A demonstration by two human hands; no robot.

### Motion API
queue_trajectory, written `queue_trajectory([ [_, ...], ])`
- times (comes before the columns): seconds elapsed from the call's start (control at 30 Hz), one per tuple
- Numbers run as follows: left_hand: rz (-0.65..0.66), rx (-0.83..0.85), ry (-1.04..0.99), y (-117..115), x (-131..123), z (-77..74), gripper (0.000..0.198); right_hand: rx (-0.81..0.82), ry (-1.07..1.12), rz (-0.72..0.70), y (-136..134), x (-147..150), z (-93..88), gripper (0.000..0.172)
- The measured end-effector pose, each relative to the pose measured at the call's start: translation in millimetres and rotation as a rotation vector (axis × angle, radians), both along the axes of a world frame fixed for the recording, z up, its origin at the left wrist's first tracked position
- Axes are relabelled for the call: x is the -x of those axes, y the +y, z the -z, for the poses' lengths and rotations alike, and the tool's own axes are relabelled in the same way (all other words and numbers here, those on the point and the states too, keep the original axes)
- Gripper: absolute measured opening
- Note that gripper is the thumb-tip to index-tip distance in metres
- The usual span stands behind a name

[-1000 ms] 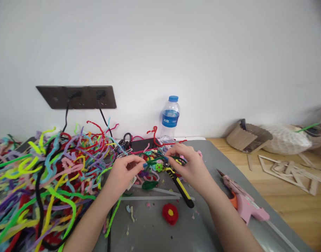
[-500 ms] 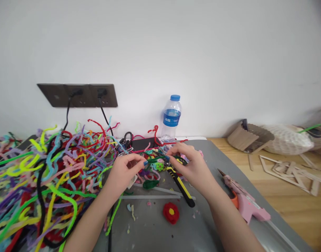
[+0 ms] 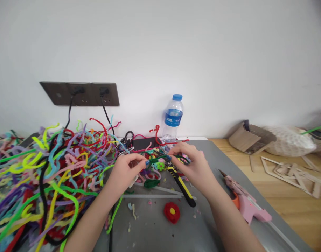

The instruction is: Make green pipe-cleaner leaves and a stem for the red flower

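Note:
A dark green pipe cleaner (image 3: 158, 159) stretches between my two hands above the grey mat. My left hand (image 3: 129, 170) pinches one end between thumb and fingertips. Further along, my right hand (image 3: 188, 161) pinches it too, and a loop of green shows under those fingers. Just below lies a dark green leaf shape (image 3: 151, 183) of the same fuzzy material. Nearer to me rests a red flower (image 3: 172, 212) with a yellow centre. A pair of pliers with yellow and black handles (image 3: 183, 188) lies between the flower and my right hand.
A big tangle of coloured pipe cleaners (image 3: 52, 182) fills the left. Behind my hands stands a water bottle (image 3: 173, 117) by the wall. At right, a pink glue gun (image 3: 251, 206) lies on the grey mat (image 3: 202, 227); wooden pieces (image 3: 291, 175) lie beyond. Glue sticks (image 3: 152, 196) lie mid-mat.
The whole view has shifted very slightly. Both hands keep the same pinch on the green pipe cleaner, with hardly any visible movement.

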State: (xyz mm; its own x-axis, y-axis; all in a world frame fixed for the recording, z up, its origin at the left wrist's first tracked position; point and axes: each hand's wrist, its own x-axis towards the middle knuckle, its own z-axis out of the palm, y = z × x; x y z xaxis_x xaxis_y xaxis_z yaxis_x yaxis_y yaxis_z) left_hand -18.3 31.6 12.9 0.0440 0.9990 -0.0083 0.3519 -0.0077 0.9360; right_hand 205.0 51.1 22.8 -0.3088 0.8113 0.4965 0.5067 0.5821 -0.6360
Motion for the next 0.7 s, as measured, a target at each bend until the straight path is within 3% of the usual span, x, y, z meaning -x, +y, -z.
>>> queue_trajectory([
  [0.47, 0.005, -0.058, 0.078, -1.3, 0.2, -2.3, 0.027, 0.001, -0.018, 0.019, 0.8, 0.8, 0.3, 0.012],
  [0.7, 0.012, 0.018, -0.068, -1.0, 0.3, -3.3, 0.025, 0.011, -0.024, 0.013, 1.8, 0.2, -0.8, 0.013],
])
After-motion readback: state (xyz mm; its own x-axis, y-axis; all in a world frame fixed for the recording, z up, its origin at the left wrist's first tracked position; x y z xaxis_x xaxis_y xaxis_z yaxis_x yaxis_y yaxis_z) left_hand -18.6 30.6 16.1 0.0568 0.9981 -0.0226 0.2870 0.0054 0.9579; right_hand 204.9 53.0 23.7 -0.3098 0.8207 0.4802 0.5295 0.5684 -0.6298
